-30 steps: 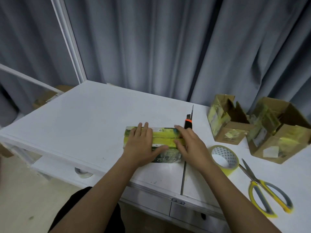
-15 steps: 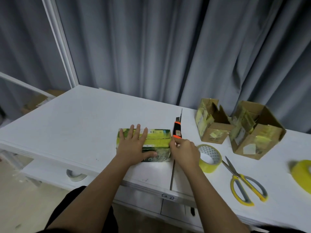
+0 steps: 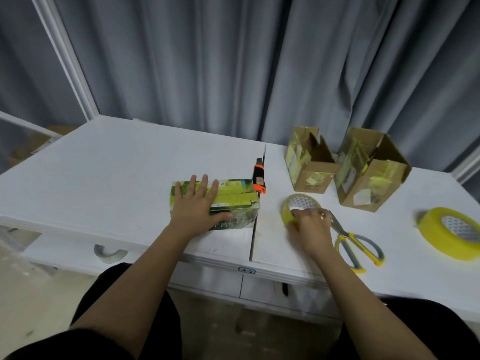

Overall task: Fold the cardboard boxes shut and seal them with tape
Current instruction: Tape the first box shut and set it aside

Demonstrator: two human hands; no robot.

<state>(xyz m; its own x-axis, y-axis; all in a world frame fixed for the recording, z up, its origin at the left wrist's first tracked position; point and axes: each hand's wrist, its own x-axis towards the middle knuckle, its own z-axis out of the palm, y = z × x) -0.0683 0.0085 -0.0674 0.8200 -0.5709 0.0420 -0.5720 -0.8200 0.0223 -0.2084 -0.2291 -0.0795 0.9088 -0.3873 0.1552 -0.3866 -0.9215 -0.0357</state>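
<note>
A green printed box (image 3: 235, 201) lies flat on the white table (image 3: 117, 165), its flaps folded shut with yellowish tape along the top. My left hand (image 3: 196, 206) presses flat on it with straight fingers. Right of the box, my right hand (image 3: 310, 227) grips a small roll of yellow tape (image 3: 298, 206), fingers curled over its near rim. Two brown cardboard boxes stand further back with their flaps up, one (image 3: 310, 162) beside the other (image 3: 368, 172).
Yellow-handled scissors (image 3: 355, 242) lie just right of my right hand. A bigger yellow tape roll (image 3: 449, 235) sits at the far right. An orange and black utility knife (image 3: 259, 178) lies behind the green box, along the seam between the tabletops.
My right hand left the green box's right end and moved right onto the small tape roll. My left hand stays pressed on the box. The camera view swung right.
</note>
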